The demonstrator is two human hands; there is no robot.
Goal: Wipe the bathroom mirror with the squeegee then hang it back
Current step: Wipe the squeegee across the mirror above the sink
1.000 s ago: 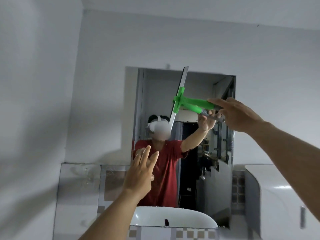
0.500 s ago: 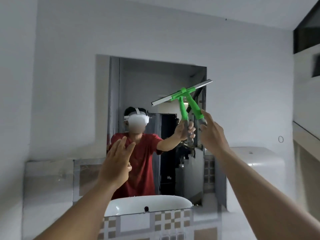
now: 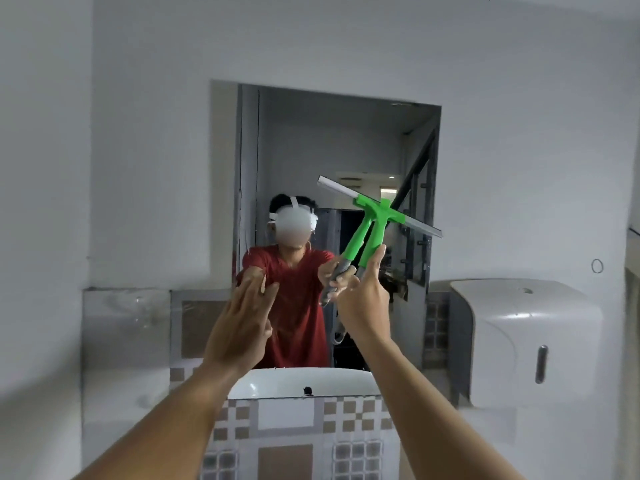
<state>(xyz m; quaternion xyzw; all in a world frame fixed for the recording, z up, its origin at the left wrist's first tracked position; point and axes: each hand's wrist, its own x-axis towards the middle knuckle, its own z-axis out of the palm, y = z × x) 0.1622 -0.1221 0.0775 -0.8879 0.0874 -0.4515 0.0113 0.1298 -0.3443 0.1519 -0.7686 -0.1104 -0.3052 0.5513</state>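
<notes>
Right hand point(image 3: 363, 303) wrapped tight on the green squeegee point(image 3: 375, 223) handle, blade tilted against the right side of the mirror point(image 3: 311, 140), left hand point(image 3: 242, 327) held up flat, fingers spread, holding nothing, white dispenser point(image 3: 526, 341) far right

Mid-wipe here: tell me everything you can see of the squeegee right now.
The squeegee has a bright green plastic T-shaped head and handle, a grey grip at the lower end and a long, thin, pale metal-looking blade. The right hand holds it by the grip, index finger stretched up along the handle. The blade lies against the mirror in its lower right part, tilted, left end higher than the right, its right tip at the mirror's right edge. Its reflection shows beside the handle. The left hand does not touch it.
</notes>
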